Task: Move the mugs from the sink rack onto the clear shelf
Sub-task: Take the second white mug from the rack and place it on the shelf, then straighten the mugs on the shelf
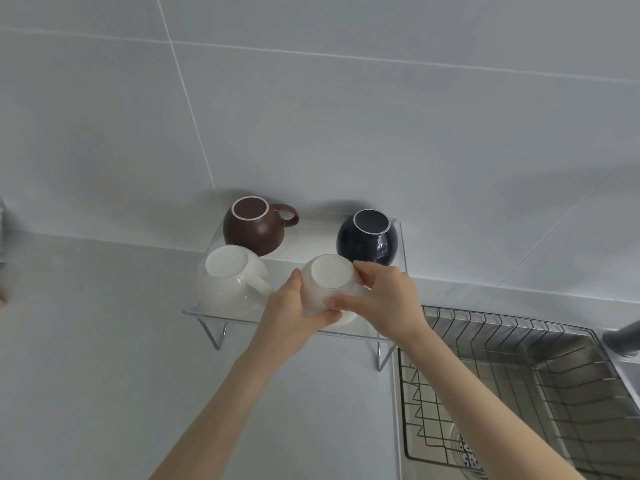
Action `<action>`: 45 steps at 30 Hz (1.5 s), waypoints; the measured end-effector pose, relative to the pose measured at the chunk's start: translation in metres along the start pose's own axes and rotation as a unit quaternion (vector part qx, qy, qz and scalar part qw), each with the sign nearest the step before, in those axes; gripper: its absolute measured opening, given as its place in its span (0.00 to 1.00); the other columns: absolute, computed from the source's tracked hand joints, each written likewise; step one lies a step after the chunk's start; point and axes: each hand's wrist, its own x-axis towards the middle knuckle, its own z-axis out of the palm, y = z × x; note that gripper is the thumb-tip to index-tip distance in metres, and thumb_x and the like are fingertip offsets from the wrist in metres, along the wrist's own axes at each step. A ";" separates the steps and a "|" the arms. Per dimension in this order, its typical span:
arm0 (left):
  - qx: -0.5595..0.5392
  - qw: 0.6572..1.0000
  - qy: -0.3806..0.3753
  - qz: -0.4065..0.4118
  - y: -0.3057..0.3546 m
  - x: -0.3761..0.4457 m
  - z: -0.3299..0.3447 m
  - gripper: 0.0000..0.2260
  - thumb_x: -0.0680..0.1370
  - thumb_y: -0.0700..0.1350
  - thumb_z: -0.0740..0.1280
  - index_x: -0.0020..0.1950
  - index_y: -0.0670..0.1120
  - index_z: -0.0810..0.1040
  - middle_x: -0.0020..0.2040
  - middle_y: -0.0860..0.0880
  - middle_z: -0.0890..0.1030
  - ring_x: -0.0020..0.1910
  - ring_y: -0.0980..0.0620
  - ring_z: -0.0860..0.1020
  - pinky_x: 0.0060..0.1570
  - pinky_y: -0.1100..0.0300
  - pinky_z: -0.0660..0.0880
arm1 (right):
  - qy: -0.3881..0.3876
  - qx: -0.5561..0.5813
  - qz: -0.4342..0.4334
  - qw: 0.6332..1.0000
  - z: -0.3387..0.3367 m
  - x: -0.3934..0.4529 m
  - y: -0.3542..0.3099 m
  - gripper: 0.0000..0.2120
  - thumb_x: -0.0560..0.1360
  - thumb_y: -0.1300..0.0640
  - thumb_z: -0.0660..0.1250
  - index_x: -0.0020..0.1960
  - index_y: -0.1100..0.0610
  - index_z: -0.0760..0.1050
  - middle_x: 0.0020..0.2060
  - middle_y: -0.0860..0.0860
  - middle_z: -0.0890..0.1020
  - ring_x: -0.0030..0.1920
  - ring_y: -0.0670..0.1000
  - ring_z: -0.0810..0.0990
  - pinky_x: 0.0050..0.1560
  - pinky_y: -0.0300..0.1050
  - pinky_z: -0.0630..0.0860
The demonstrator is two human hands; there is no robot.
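Observation:
A white mug is upside down at the front right of the clear shelf, gripped from both sides. My left hand wraps its left side and my right hand holds its right side. Three more mugs stand upside down on the shelf: a white mug at front left, a brown mug at back left with its handle to the right, and a dark blue mug at back right. The wire sink rack at lower right holds no mugs.
The shelf stands on metal legs on the grey counter, against a tiled wall. The steel sink lies under the rack, with a drain strainer below and a grey faucet at the right edge.

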 end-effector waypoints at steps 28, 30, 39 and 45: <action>-0.136 0.969 -0.188 -0.082 0.049 0.118 0.006 0.28 0.78 0.58 0.39 0.66 0.49 0.70 0.70 0.50 0.69 0.70 0.56 0.63 0.69 0.60 0.54 | 0.090 0.338 0.068 0.934 0.003 0.020 0.016 0.22 0.78 0.42 0.46 0.68 0.44 0.67 0.67 0.45 0.73 0.67 0.40 0.68 0.65 0.33 0.60; -0.133 0.972 -0.179 -0.078 0.048 0.115 0.007 0.27 0.78 0.58 0.39 0.67 0.49 0.69 0.71 0.50 0.69 0.70 0.56 0.62 0.68 0.61 0.54 | 0.075 0.342 0.073 0.934 -0.002 0.020 0.018 0.17 0.79 0.43 0.44 0.55 0.37 0.70 0.60 0.40 0.75 0.59 0.31 0.71 0.51 0.18 0.62; -0.134 0.977 -0.145 -0.078 0.034 0.102 -0.004 0.28 0.77 0.60 0.41 0.61 0.49 0.74 0.56 0.52 0.74 0.59 0.58 0.69 0.62 0.61 0.60 | -0.003 0.386 0.059 0.921 -0.022 0.049 0.034 0.29 0.79 0.42 0.37 0.62 0.48 0.72 0.53 0.37 0.75 0.58 0.37 0.70 0.62 0.34 0.59; -0.142 0.977 -0.112 -0.115 0.021 0.095 -0.004 0.31 0.59 0.75 0.47 0.43 0.51 0.64 0.43 0.48 0.66 0.45 0.52 0.66 0.50 0.56 0.61 | -0.068 0.383 0.059 0.920 -0.031 0.076 0.036 0.34 0.78 0.40 0.35 0.34 0.43 0.78 0.38 0.39 0.80 0.46 0.41 0.74 0.57 0.43 0.64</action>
